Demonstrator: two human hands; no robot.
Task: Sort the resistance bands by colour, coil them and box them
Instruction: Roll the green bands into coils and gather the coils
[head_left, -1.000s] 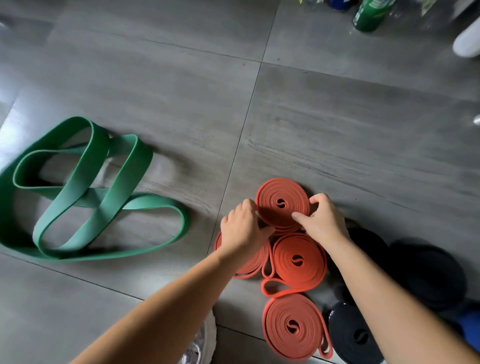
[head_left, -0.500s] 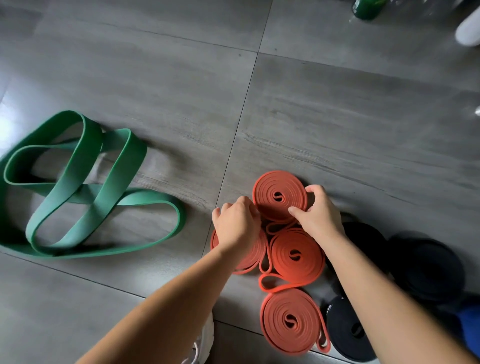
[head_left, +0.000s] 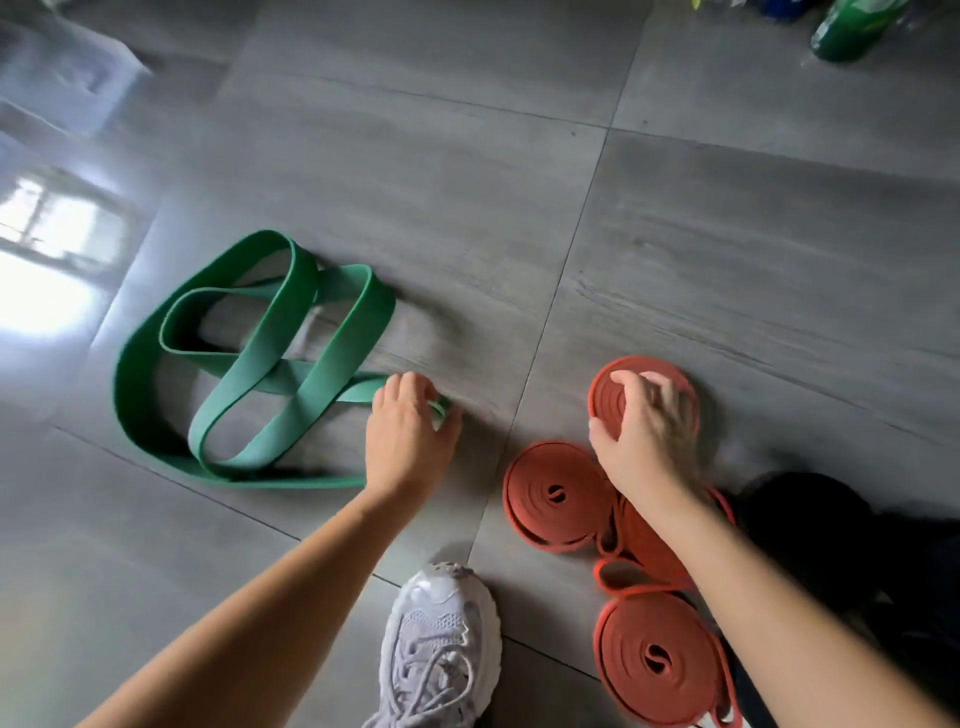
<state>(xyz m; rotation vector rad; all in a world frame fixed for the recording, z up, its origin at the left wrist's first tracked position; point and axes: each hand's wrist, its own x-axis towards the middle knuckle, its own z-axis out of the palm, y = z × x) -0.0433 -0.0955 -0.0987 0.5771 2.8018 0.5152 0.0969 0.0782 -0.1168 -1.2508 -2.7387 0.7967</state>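
Grey tiled floor (head_left: 727, 249), glare (head_left: 47, 301) beside green band (head_left: 280, 374).

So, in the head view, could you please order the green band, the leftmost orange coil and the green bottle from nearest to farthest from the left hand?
1. green band: loose on the floor, its end under the left hand's fingers.
2. leftmost orange coil: just to that hand's right, apart from it.
3. green bottle: far off, in the top right corner.

Indoor room, probably domestic: large grey floor tiles (head_left: 727, 234), window glare (head_left: 47, 249) at left edge, green bottle (head_left: 852, 26) standing upper right.
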